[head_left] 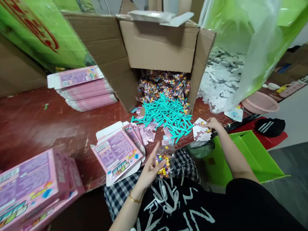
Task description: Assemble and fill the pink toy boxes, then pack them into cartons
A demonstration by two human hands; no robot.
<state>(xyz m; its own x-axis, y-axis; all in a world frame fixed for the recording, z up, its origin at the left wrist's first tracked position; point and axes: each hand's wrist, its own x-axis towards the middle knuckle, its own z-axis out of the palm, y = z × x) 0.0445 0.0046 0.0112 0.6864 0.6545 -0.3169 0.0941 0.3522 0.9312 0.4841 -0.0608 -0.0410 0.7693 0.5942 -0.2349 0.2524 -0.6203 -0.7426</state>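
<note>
One bag (165,164) of coloured cubes is pinched between the left hand's (149,170) thumb and fingers, over the lap at the table's (95,175) edge. The right hand's (213,124) fingertips touch one group of cards (202,133); whether they pinch any, I cannot tell. There is one carton (158,45), one bowl (261,103), one cap (270,126) and three groups of pink boxes (117,154), the nearest cut off at left. Overlap hides the count of cards, turquoise sticks (166,115) and the carton's bags (165,82).
</note>
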